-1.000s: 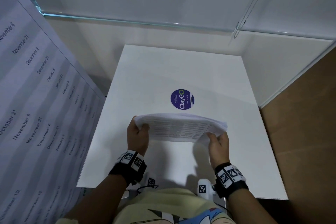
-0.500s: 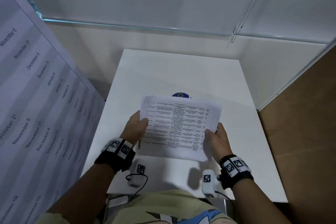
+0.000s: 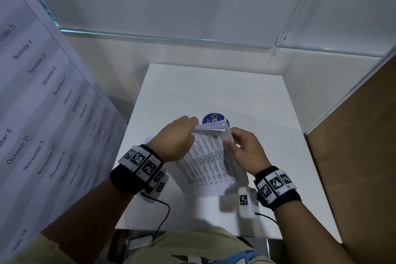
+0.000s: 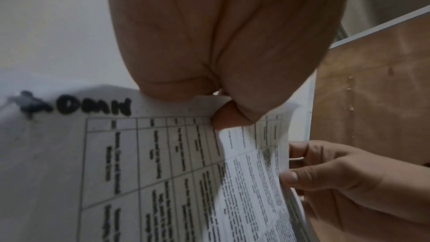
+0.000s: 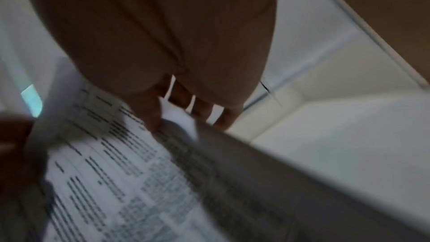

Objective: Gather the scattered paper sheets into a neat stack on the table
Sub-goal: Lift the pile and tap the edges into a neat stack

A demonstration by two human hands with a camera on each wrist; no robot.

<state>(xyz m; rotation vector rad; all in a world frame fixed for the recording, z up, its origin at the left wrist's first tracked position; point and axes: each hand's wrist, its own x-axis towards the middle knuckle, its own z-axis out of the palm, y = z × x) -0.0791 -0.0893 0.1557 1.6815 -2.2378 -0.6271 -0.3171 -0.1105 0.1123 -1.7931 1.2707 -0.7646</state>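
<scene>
A stack of printed paper sheets [image 3: 209, 161] with tables of text is held up on its long axis above the white table [image 3: 214, 92]. My left hand [image 3: 179, 138] pinches the stack's top edge, thumb under the sheets [image 4: 163, 163]. My right hand [image 3: 244, 149] grips the right edge, thumb on the printed face and fingers behind. In the left wrist view the left hand [image 4: 223, 106] is at the sheets' top and the right hand [image 4: 325, 170] at their side. The right wrist view shows the right hand [image 5: 163, 117] on the blurred sheets [image 5: 111, 172].
A round purple sticker [image 3: 215, 119] lies on the table just beyond the sheets. A large printed calendar board [image 3: 42, 124] leans at the left. Glass panels [image 3: 192, 6] close the back, a brown board [image 3: 353, 156] stands at the right. A cable [image 3: 160, 214] trails near the front edge.
The stack has been turned from landscape to upright. My left hand moved from the left edge to the top edge, and my right hand moved up along the right edge.
</scene>
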